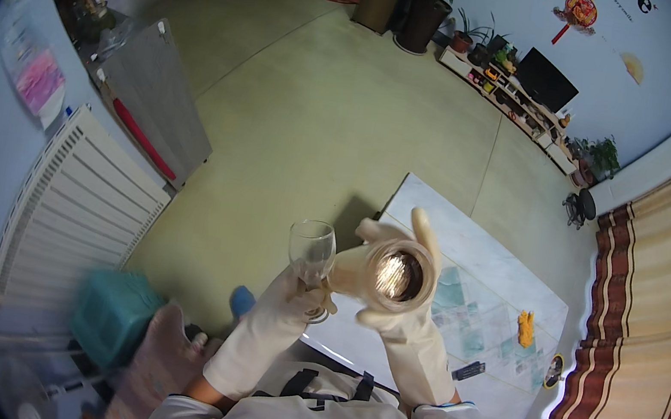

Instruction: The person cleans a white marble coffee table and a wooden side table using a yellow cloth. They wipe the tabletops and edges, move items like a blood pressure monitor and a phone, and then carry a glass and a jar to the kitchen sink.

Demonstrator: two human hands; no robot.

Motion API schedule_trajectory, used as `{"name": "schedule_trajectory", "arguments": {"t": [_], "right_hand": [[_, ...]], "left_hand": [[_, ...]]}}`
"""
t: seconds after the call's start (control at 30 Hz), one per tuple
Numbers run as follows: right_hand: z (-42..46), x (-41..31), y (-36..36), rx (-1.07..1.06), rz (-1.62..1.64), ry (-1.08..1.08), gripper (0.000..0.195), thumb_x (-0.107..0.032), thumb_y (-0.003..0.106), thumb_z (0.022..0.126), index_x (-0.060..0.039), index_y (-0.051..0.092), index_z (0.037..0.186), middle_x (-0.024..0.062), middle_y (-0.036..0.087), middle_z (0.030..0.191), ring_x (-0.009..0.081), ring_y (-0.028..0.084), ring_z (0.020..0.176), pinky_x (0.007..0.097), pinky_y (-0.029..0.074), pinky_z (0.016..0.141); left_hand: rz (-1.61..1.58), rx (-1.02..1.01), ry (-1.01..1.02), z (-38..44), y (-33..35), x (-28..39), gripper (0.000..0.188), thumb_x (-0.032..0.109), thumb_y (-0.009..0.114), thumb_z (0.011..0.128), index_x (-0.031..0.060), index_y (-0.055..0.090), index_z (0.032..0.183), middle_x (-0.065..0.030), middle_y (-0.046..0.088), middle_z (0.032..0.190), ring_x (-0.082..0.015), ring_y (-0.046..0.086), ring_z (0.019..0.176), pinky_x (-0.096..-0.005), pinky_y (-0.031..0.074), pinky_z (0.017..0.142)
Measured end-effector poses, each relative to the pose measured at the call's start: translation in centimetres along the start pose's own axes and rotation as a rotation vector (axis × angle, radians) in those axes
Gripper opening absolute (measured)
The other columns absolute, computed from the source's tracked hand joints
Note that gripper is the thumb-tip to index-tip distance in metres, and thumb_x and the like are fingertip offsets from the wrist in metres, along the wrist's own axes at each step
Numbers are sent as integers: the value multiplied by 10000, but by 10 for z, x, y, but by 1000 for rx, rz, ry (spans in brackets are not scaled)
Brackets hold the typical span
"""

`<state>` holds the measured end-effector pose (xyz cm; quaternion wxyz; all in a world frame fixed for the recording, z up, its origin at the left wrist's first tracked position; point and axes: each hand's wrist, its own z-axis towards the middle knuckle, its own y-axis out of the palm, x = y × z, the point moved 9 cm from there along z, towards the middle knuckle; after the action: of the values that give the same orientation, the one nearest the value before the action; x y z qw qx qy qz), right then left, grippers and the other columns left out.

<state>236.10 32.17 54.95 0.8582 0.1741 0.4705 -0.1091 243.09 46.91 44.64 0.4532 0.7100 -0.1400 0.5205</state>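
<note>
Both of my hands wear long cream rubber gloves. My left hand (294, 302) grips a clear stemmed wine glass (311, 251) low on its stem, and the bowl stands roughly upright above the fingers. Beside it, my right hand (403, 321) holds a round clear-walled vessel (371, 265) with its circular end towards me. Shiny, brownish reflections fill that end, so I cannot tell what is inside. A pale blurred shape joins the vessel's left side near the wine glass. Both items are held above the edge of a marble-patterned table (496, 266).
On the table lie a crumpled orange cloth (525, 329) and a small dark box-like object (469, 370). To the left are a teal plastic bin (115, 313), a pink cloth-like cover (155, 371) and a white radiator (87, 218). A striped curtain (641, 340) hangs at right.
</note>
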Motion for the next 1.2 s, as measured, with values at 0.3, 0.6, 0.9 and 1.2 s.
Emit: {"name": "schedule_trajectory", "arguments": {"t": [0.3, 0.6, 0.9, 1.2], "right_hand": [[131, 60, 165, -293, -214, -192, 1377, -212, 1086, 695, -47, 227, 1759, 293, 556, 1594, 320, 731, 1232, 430, 594, 1028], [222, 151, 160, 179, 43, 99, 1464, -507, 1075, 653, -26, 227, 1746, 262, 628, 1516, 328, 676, 1337, 454, 542, 1148], [393, 252, 111, 257, 152, 185, 1481, -731, 994, 640, -29, 271, 1724, 199, 689, 1408, 357, 685, 1308, 526, 528, 1173], [634, 370, 62, 168, 365, 326, 1128, -777, 791, 877, -106, 365, 1678, 205, 613, 1482, 339, 658, 1297, 528, 564, 1123]], "left_hand": [[-75, 77, -131, 66, -171, 95, 329, -17, 561, 1015, 34, 561, 1340, -54, 640, 1223, -104, 604, 1063, -275, 495, 893], [261, -12, -84, 141, -231, 184, 242, -18, 661, 1016, -2, 617, 1254, -119, 711, 1206, -187, 715, 1040, -354, 571, 874], [202, 68, -72, 292, -282, 214, 289, 139, 603, 1082, -6, 596, 1332, -121, 720, 1103, -210, 742, 985, -338, 579, 894], [458, 239, 205, 507, -321, 298, 107, -32, 728, 992, -2, 642, 936, -188, 678, 979, -335, 694, 861, -411, 558, 725]]}}
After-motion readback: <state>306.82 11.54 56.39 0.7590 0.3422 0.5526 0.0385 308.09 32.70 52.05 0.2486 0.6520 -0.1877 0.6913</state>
